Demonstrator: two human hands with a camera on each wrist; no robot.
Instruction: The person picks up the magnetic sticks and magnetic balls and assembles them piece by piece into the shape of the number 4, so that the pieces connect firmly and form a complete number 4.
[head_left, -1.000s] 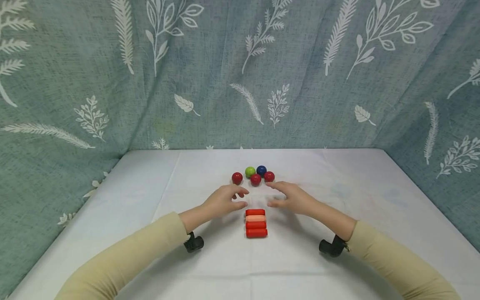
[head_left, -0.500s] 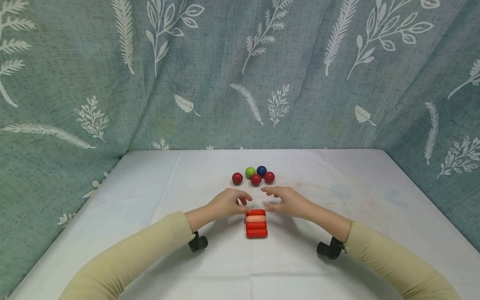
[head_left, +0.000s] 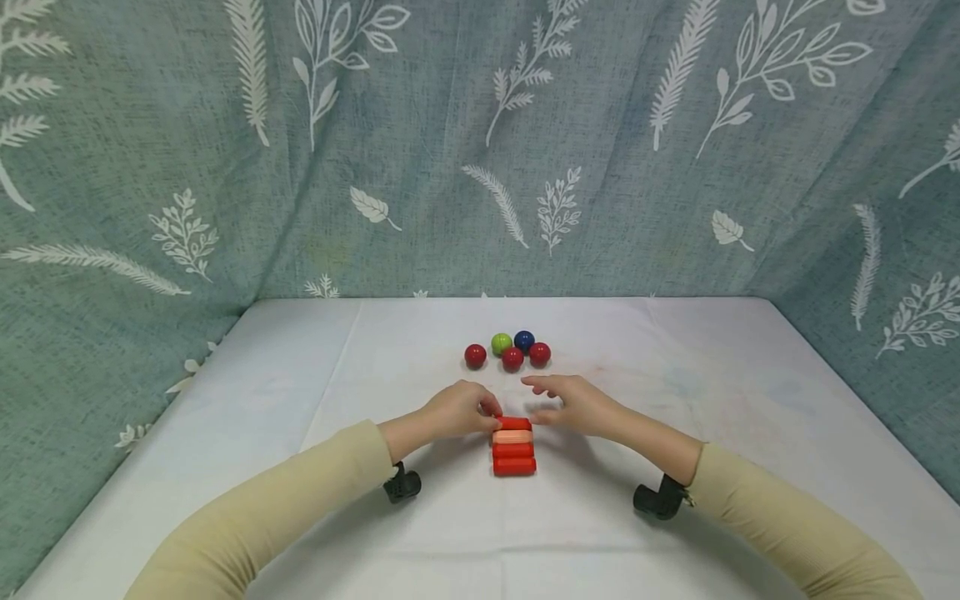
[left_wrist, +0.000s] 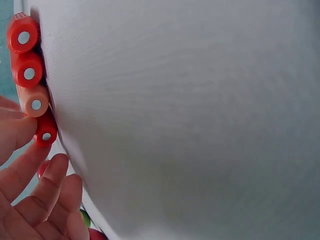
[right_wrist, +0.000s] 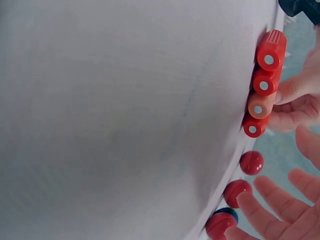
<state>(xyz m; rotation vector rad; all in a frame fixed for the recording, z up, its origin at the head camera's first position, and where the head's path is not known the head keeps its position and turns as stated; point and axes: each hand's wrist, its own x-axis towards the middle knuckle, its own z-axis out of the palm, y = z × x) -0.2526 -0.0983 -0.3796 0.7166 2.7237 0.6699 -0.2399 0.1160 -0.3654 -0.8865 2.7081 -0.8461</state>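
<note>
Several short rods with round silvery ends lie side by side in a row at the middle of the table. From far to near they are a red rod (head_left: 516, 423), a peach rod (head_left: 513, 437) and two more red ones (head_left: 514, 467). My left hand (head_left: 461, 410) pinches the farthest red rod (left_wrist: 46, 134) by its left end, thumb and index finger either side of it in the left wrist view. Just right of the row, my right hand (head_left: 573, 405) hovers with fingers spread and slightly bent, holding nothing. The peach rod (right_wrist: 259, 107) touches its neighbours.
Beyond the hands sit several small balls: a separate red ball (head_left: 476, 357), a green ball (head_left: 501, 344), a blue ball (head_left: 524, 341) and two more red balls (head_left: 512, 359). A white cloth (head_left: 360, 550) covers the table. Patterned green fabric (head_left: 420, 167) hangs behind.
My left hand has moved right and toward me, and its fingers have closed on the farthest red rod. My right hand has come slightly nearer the row. Rods and balls look unmoved.
</note>
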